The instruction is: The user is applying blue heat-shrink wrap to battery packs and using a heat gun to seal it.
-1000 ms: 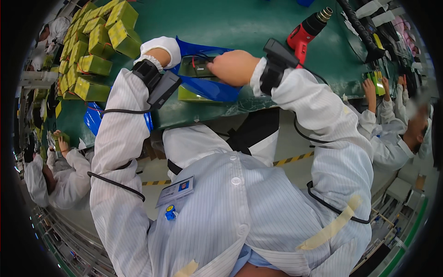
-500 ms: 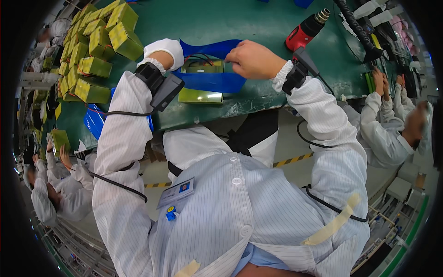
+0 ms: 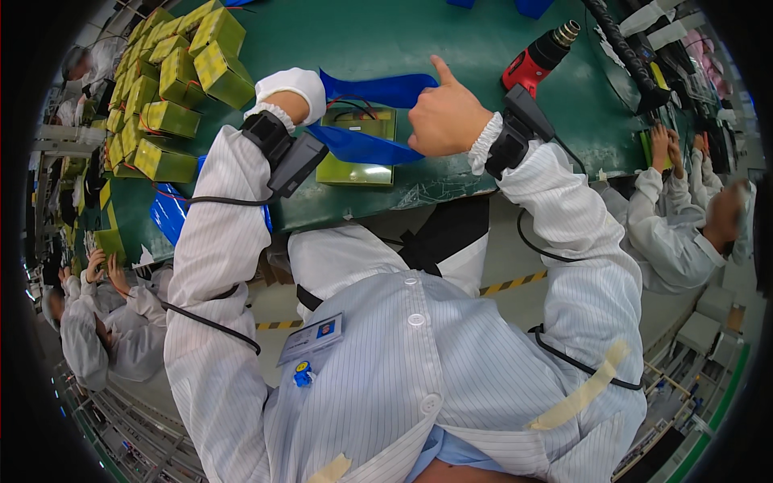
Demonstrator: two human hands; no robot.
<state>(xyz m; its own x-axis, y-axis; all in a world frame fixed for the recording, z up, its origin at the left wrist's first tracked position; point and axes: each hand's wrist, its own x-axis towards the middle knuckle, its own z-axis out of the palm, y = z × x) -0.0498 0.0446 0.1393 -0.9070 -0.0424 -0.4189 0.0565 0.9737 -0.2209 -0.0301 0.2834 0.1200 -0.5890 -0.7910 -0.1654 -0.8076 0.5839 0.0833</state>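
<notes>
The gloved left hand [image 3: 296, 84] and bare right hand [image 3: 445, 118] pinch the open blue sleeve [image 3: 372, 117] around the yellow-green pack [image 3: 358, 157].

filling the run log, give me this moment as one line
left hand: gloved, on blue sleeve | right hand: bare, gripping sleeve | yellow-green pack under sleeve | red heat gun beside, on green table

The gloved left hand [image 3: 296, 84] and the bare right hand [image 3: 448, 121] hold a blue sleeve [image 3: 372, 117] open around a yellow-green flat pack [image 3: 360, 154] on the green bench [image 3: 451, 36]. A red heat gun [image 3: 538, 58] lies near the right hand. Yellow-green blocks [image 3: 173, 88] stand stacked at left.
</notes>
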